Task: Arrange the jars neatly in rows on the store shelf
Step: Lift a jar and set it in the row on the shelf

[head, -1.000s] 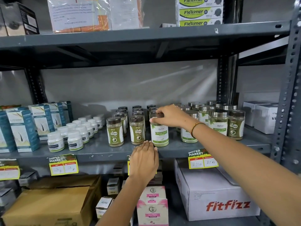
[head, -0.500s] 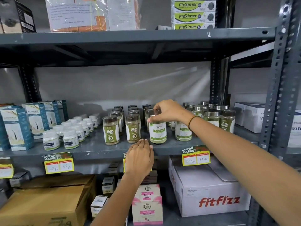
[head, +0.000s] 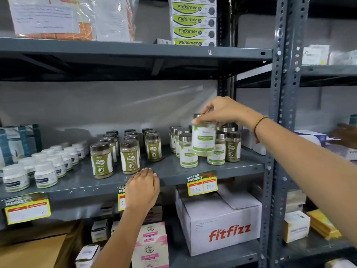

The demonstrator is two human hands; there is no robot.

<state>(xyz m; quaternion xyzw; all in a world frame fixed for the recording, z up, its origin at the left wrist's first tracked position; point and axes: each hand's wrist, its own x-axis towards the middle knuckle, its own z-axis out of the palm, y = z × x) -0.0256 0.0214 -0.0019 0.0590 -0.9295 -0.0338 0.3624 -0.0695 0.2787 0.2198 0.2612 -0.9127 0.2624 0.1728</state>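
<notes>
My right hand (head: 222, 111) grips the lid of a white-and-green labelled jar (head: 203, 140) and holds it in the air above the grey shelf (head: 173, 171), in front of a cluster of silver-lidded jars (head: 188, 151). To the left stand rows of brown-lidded green jars (head: 101, 161). My left hand (head: 142, 188) rests flat on the shelf's front edge, fingers together, holding nothing, just beside a brown-lidded jar (head: 130, 157).
Small white bottles (head: 45, 175) fill the shelf's left side, with blue boxes behind. Yellow price tags (head: 201, 183) hang on the edge. A Fitfizz carton (head: 222, 223) and pink boxes (head: 151, 246) sit below. Another person's hand (head: 345, 136) reaches in at far right.
My right hand lifted the white-labelled jar off the shelf front and carried it right and up, over the silver-lidded group. The left hand stayed on the shelf edge.
</notes>
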